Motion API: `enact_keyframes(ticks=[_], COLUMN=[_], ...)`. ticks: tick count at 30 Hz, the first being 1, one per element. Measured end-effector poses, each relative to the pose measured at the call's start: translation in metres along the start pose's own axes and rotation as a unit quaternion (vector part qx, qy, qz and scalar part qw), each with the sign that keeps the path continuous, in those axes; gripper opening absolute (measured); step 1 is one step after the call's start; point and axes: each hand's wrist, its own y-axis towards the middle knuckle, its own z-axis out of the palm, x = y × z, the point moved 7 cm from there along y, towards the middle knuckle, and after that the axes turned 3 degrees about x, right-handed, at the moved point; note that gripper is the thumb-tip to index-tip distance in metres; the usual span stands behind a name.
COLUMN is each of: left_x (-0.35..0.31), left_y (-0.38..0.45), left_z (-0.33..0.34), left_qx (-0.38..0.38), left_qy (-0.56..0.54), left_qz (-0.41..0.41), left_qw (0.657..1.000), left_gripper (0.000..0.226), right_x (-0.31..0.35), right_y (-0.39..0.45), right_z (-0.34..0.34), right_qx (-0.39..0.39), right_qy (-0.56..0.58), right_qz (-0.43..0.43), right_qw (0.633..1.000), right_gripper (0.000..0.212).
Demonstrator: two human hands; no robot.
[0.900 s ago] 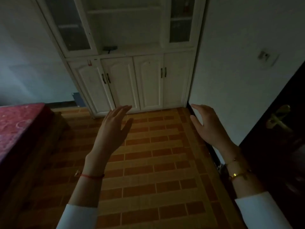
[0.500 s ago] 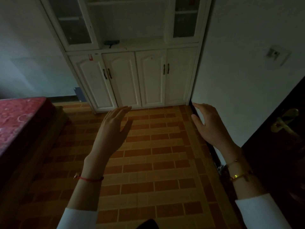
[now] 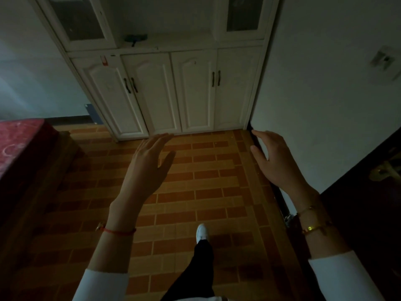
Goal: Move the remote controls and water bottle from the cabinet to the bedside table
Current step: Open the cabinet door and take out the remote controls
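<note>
The room is lying dim; a dark blurred thing (image 3: 135,39) is sitting on the white cabinet (image 3: 173,92) ledge, too murky to name. Left hand (image 3: 147,168) and right hand (image 3: 275,161) are hanging empty above the brick-patterned floor (image 3: 206,192), fingers straight and loose. A red bed (image 3: 19,144) is showing left.

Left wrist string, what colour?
Red: a thin red string tied round the left wrist, below the open left hand. Head view, the only one.

A dark object (image 3: 135,38) lies on the white cabinet's ledge (image 3: 184,41).
</note>
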Motion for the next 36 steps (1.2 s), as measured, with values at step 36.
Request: enact_keyframes(ticks=[36], left_x=[0.206], left_y=[0.567], left_z=[0.117], left_qx=[0.020], left_qy=[-0.031], left_qz=[-0.001], left_qw=[0.999], left_gripper=[0.045], right_x=[-0.135], right_y=[0.573], right_z=[0.130], right_qx=[0.004], right_qy=[0.031], right_qz=[0.026], right_qw=[0.999], right_gripper=[0.044])
